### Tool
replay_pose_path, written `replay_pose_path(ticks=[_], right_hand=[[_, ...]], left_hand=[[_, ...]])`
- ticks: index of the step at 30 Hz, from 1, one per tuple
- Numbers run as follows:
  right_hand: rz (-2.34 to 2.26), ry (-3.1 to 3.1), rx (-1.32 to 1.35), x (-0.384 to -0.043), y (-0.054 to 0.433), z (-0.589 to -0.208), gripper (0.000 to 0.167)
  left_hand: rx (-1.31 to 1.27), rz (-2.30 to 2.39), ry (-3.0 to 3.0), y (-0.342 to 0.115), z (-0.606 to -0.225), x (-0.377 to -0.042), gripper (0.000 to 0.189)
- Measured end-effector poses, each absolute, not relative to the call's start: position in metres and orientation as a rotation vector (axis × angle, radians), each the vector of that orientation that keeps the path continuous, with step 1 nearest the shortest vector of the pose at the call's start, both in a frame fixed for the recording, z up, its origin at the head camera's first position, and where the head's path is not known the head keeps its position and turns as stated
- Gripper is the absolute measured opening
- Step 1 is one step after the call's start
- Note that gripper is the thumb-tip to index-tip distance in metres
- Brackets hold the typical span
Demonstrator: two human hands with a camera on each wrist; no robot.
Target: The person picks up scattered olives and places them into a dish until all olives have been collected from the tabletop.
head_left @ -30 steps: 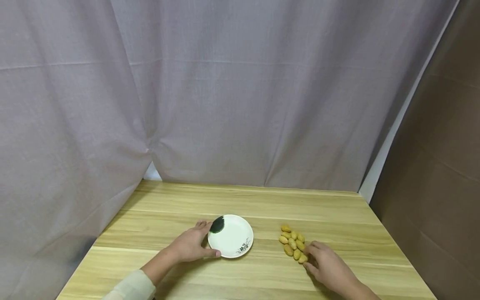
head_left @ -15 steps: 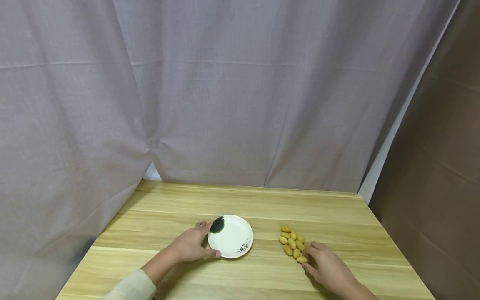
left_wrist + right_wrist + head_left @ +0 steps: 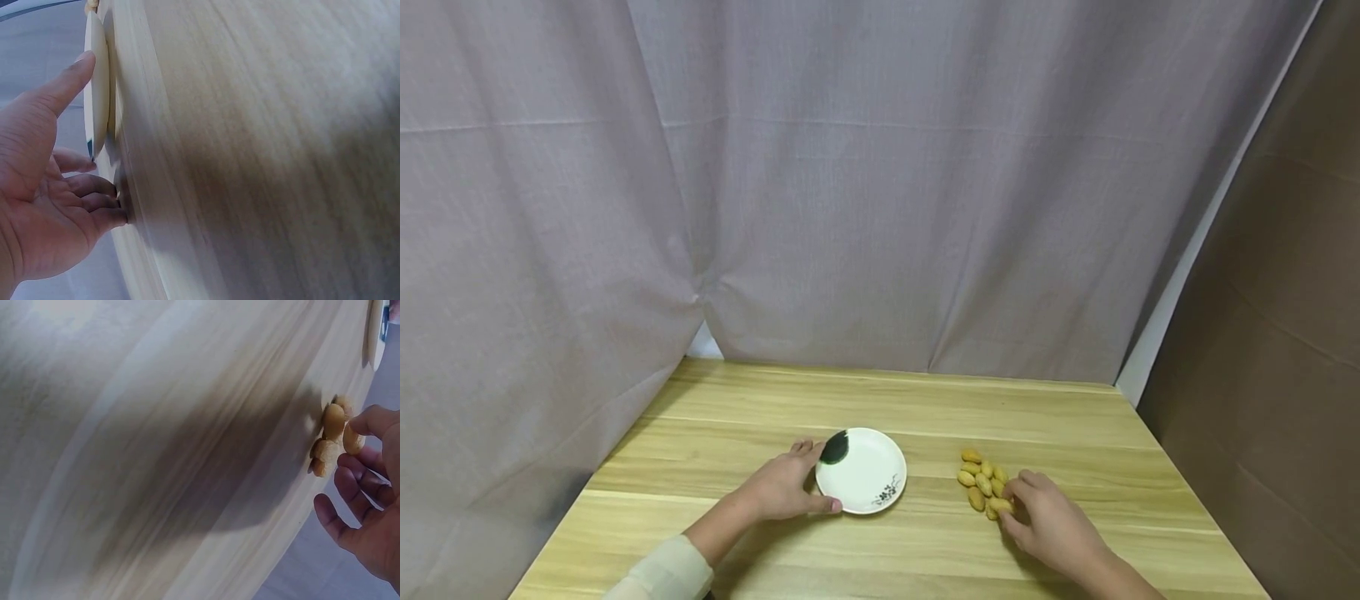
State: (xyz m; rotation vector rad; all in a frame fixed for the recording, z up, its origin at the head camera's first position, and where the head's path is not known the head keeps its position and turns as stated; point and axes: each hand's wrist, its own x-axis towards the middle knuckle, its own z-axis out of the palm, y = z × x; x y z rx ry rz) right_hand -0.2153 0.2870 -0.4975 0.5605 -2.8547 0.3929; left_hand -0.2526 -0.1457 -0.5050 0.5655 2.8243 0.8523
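A small round white plate [image 3: 861, 472] with a dark green patch and a floral print lies on the wooden table. My left hand [image 3: 786, 487] holds it by the left rim. In the left wrist view the thumb [image 3: 72, 78] lies against the plate's edge [image 3: 99, 94] and the other fingers are bent near the tabletop. To the right sits a cluster of yellow-brown oval nuts [image 3: 983, 483]. Over its near right side, my right hand [image 3: 1048, 521] pinches one oval nut [image 3: 354, 439] between thumb and fingers, just above the others.
The wooden table [image 3: 925, 408] runs back to a grey curtain [image 3: 880, 208] behind and at the left. A brown cloth [image 3: 1285, 292] hangs along the right side.
The right hand has moved slightly up and left, lifting one oval nut from the cluster's near edge onto or over the others. Left hand and plate stay in place.
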Motion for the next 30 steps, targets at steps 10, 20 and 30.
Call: replay_pose_path(ticks=[10,20,30], right_hand=[[0.402,-2.784,0.55,-0.217,0.281,-0.493,0.023],[0.426,-2.791,0.584,-0.221,0.269,-0.487,0.02],[0.458,-2.769,0.605,-0.224,0.256,-0.484,0.018]], left_hand=[[0.593,0.86,2.823,-0.146,-0.508,-0.254,0.116],[0.593,0.868,2.817,-0.146,-0.507,-0.254,0.115],[0.587,0.861,2.818,-0.146,-0.508,-0.255,0.115]])
